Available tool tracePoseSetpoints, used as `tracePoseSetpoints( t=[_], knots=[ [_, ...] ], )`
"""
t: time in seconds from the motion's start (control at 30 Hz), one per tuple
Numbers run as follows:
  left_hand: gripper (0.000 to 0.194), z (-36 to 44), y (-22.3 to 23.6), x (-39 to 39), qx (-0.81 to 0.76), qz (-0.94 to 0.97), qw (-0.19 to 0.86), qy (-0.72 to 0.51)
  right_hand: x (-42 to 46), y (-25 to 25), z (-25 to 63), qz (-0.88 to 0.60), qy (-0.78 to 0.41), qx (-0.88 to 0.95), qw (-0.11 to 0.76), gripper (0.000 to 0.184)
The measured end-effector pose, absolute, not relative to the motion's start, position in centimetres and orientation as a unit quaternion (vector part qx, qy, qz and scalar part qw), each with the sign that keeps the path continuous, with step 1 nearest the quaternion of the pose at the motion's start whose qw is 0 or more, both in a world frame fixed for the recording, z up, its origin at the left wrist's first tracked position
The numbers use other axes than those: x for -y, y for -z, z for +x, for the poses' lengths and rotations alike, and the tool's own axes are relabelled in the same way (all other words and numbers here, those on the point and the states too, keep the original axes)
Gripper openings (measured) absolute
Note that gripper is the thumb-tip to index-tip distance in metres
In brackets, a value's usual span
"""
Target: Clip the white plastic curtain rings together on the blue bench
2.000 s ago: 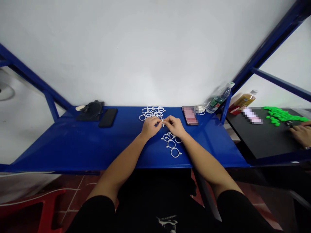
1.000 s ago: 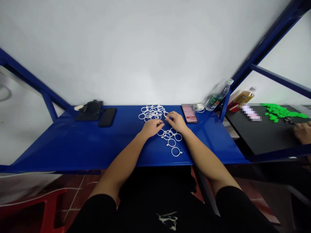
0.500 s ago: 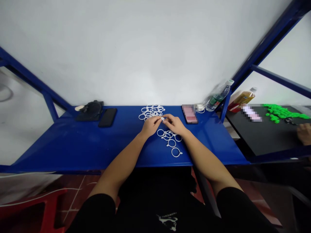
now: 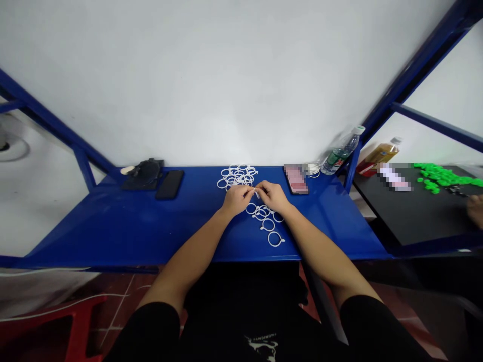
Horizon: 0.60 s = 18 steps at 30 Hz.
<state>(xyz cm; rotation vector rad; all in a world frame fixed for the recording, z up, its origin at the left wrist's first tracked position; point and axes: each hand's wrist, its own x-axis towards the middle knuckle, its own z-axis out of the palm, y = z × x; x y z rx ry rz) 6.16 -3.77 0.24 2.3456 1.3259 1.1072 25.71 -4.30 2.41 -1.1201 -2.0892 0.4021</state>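
Note:
My left hand [image 4: 237, 199] and my right hand [image 4: 273, 196] meet above the blue table, fingertips pinched together. Between them shows a bit of a small white piece [image 4: 257, 194]; the fingers cover most of it, so its full shape is hidden. Just beyond my hands lies a pile of white curtain rings [image 4: 237, 174], thin hoops with small tabs. Closer to me, partly beneath my right hand, several more white rings [image 4: 268, 224] are spread out. One single ring [image 4: 274, 239] lies nearest the front edge.
On the blue table [image 4: 124, 226], a black phone [image 4: 169, 184] and a dark flat object [image 4: 145, 174] lie at left. A pink-screened phone [image 4: 296, 179], white cable [image 4: 313, 170] and water bottle [image 4: 341, 153] stand right. Beyond the frame, another person's hand [image 4: 476, 210] is near green pieces [image 4: 439, 176].
My fingertips have drawn closer together and turned around the small white piece, which now shows less. The whole view has shifted slightly; the rings on the table lie as before.

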Motion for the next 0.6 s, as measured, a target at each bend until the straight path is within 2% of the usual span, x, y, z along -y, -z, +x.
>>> tracePoseSetpoints(
  t=[0.23, 0.4, 0.6],
  knots=[
    [0.024, 5.7, -0.4, 2.9, -0.448, 0.799, 0.080, -0.393, 3.9, -2.7, 26.5, -0.478, -0.080, 0.807, 0.336, 0.022],
    [0.024, 3.0, -0.8, 1.5, -0.596, 0.723, 0.033, -0.348, 2.9, -2.7, 27.9, -0.524, -0.032, 0.814, 0.249, 0.019],
    [0.029, 0.2, 0.0, 0.0, -0.686, 0.670, 0.039, -0.281, 2.0, -1.7, 28.3, -0.437, -0.045, 0.877, 0.196, 0.006]
  ],
)
